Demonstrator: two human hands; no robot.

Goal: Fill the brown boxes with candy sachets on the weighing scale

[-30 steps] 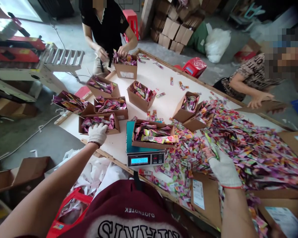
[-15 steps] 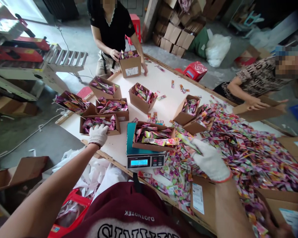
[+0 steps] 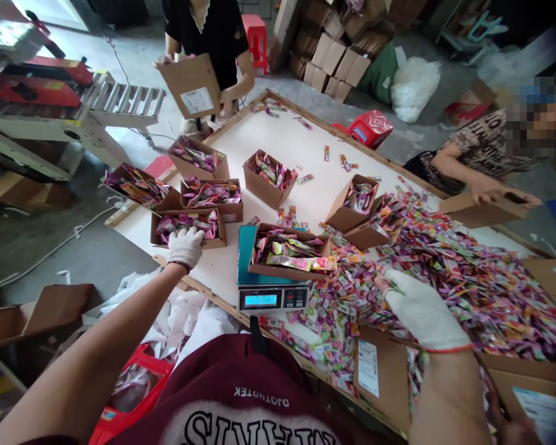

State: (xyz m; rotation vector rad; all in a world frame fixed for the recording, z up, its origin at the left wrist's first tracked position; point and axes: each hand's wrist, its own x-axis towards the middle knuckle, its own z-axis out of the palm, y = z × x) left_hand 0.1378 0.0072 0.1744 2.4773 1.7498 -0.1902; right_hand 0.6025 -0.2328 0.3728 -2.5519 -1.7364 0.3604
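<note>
My left hand (image 3: 185,247), in a white knitted glove, lies with fingers spread on the near-left carton (image 3: 189,240) of stick packets. To its right, a digital scale (image 3: 273,299) with a lit display bears an open carton (image 3: 278,271) full of pink, purple and green stick packets (image 3: 287,262). My right hand (image 3: 421,312), also gloved, is to the right of the scale, over the edge of a large heap of packets (image 3: 467,284). Its bare fingertips reach toward the packets; no packet shows clearly in them.
More filled cartons (image 3: 269,185) stand on the white table (image 3: 310,148). Across it, a person in black holds a carton (image 3: 192,86); another at right handles a carton (image 3: 484,210). A roller conveyor (image 3: 120,102) stands left, a red stool (image 3: 139,395) below.
My right hand has drawn back right from the scale's carton, and the green packet in it no longer shows. The far person has lifted a carton off the table and tilted it. The scale reading differs.
</note>
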